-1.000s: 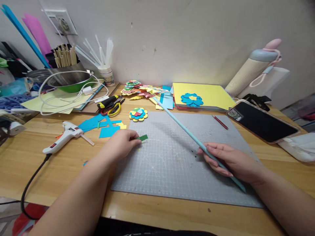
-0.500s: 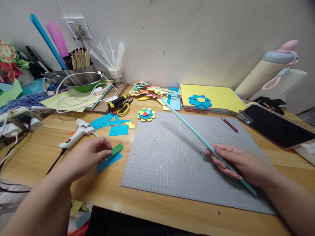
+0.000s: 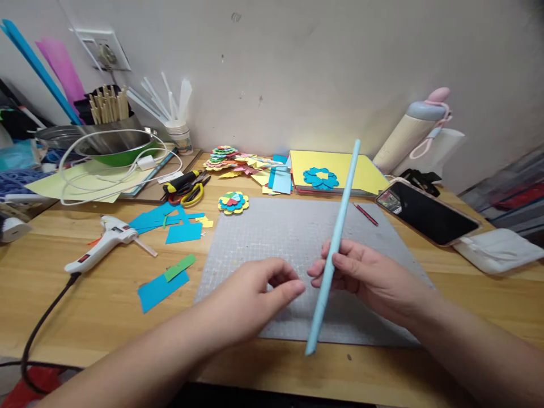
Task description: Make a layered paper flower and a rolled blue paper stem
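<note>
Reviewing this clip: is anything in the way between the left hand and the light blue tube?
Only the fingertips of the right hand, poking past the light blue tube toward the left hand. Below them, nothing visible stands in the gap.

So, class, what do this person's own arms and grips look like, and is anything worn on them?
The left forearm and right forearm are bare, with no sleeve or watch showing. The left grip and right grip are ungloved hands; no ring shows.
</note>
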A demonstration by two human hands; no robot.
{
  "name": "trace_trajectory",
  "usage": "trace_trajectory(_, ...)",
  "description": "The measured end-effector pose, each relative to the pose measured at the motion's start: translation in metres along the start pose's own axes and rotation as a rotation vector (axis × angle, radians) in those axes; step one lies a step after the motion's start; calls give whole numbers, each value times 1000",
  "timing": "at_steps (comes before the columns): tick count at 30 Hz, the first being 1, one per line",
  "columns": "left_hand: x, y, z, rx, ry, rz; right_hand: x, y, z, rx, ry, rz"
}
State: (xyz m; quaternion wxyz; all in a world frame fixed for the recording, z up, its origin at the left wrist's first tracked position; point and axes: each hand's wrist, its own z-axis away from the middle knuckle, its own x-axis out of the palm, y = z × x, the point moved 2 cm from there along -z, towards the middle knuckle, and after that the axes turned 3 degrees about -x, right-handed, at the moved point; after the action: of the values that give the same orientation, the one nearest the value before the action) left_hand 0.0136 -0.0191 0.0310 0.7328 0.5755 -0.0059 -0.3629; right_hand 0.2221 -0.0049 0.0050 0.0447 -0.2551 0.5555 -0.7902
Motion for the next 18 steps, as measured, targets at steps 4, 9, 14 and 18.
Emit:
trace_trajectory(4, 22, 1, -20, -34, -238, 263, 7, -8, -11, -136, 144, 77)
trace_trajectory(9, 21, -13, -25, -92, -306, 345, 2, 5, -21, -123, 160, 45)
trace_trajectory(14, 14, -22, -26, -125, -365, 376, -1, 19, -27, -18, 58, -54)
trace_trajectory(18, 16, -29, -30, -166, -362, 478, -3, 21, -28, -52, 90, -111)
